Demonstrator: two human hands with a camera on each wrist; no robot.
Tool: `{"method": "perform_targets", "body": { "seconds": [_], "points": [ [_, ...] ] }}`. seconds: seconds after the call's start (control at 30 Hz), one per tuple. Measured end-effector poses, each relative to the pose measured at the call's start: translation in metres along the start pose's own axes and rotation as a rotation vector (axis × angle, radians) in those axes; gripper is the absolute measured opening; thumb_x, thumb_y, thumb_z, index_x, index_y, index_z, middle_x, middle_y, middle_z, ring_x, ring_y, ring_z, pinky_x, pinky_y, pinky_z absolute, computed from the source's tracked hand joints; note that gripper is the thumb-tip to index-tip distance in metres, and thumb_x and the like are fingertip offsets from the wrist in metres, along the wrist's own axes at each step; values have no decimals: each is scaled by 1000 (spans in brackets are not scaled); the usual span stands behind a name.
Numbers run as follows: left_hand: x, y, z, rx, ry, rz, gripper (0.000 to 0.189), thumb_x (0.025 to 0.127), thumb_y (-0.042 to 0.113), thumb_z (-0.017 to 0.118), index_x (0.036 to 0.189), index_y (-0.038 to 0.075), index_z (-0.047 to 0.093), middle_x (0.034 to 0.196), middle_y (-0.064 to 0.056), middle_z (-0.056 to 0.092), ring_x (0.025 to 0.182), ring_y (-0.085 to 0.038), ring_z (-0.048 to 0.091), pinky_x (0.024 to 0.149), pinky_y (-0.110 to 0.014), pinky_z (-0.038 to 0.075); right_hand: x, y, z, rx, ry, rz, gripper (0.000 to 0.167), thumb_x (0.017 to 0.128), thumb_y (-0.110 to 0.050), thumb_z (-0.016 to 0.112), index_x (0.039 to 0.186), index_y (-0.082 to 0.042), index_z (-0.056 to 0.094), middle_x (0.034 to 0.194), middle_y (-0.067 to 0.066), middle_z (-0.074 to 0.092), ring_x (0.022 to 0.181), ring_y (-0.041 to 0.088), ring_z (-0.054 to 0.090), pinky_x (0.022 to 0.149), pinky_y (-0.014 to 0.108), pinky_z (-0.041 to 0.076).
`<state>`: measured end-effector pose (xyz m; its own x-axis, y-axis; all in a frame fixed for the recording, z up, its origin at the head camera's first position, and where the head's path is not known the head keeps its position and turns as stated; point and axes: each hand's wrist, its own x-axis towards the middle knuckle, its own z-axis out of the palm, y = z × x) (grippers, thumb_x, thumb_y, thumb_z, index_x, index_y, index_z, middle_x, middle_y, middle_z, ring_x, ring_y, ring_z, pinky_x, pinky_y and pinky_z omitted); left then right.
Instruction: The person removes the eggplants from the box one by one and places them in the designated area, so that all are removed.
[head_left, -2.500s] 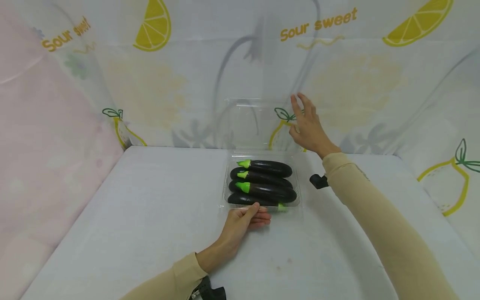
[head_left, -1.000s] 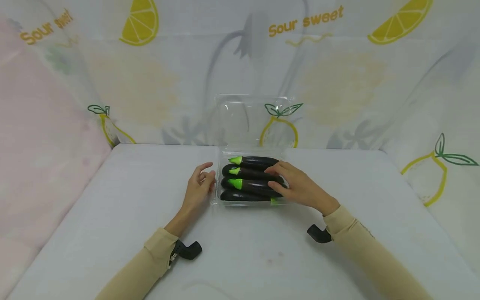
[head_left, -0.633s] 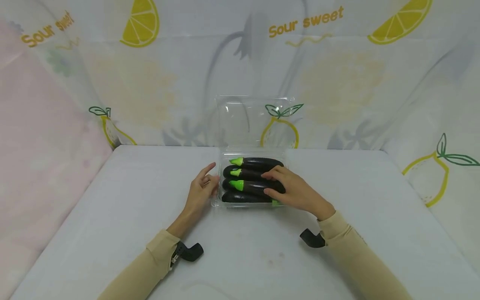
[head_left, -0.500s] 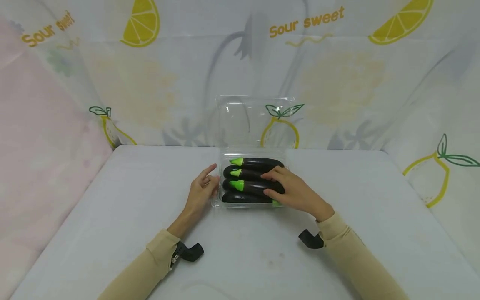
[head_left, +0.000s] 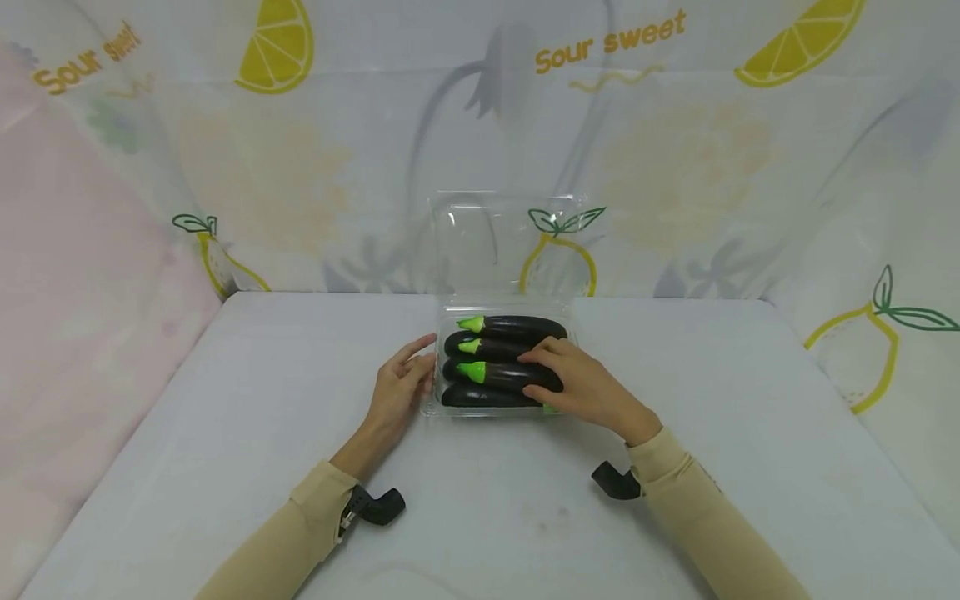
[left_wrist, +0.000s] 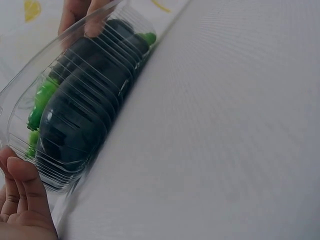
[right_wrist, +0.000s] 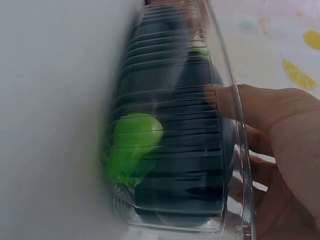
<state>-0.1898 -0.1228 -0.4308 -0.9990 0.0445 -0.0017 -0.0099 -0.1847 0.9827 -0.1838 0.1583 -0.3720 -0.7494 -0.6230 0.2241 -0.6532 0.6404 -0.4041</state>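
Observation:
A clear plastic clamshell box [head_left: 498, 410] sits on the table, its transparent lid [head_left: 495, 242] standing raised behind it. Several dark eggplants with green stem ends lie inside, stacked crosswise. My right hand [head_left: 588, 387] reaches in from the right and grips the upper front eggplant [head_left: 510, 377], thumb on the near side and fingers on the far side. That eggplant's right end is partly hidden by the hand. At the box's left end, my left hand [head_left: 393, 392] rests its fingertips against the wall; the left wrist view shows these fingertips [left_wrist: 22, 169] at the box's corner.
The box stands toward the back of a white-covered table [head_left: 300, 400]. A patterned curtain [head_left: 360, 167] with lemons hangs behind, and a pink one [head_left: 90, 267] hangs on the left. Black wrist mounts [head_left: 378, 506] stick out below both sleeves.
My right hand has come down from the raised lid onto the upper front eggplant and closed round it. The left hand has shifted from the box's front edge to its left end.

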Motion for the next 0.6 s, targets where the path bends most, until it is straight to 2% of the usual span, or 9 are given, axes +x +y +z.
{"method": "perform_targets", "body": {
  "seconds": [0.3,0.6],
  "points": [
    [0,-2,-1,-9,-16,9,42,94,18,59,134,8,49,64,8,52,54,-3,46,53,-14,39,0,0,2,-4,-29,25,42,88,-29,67,124,-9,58,117,6,55,107,20,56,89,37,50],
    [-1,0,0,7,-13,26,40,95,17,57,133,8,49,63,8,51,54,-4,45,53,-15,39,-1,1,2,0,6,-4,41,88,-28,68,123,-10,58,116,4,55,106,18,56,89,37,50]
  ]
}}
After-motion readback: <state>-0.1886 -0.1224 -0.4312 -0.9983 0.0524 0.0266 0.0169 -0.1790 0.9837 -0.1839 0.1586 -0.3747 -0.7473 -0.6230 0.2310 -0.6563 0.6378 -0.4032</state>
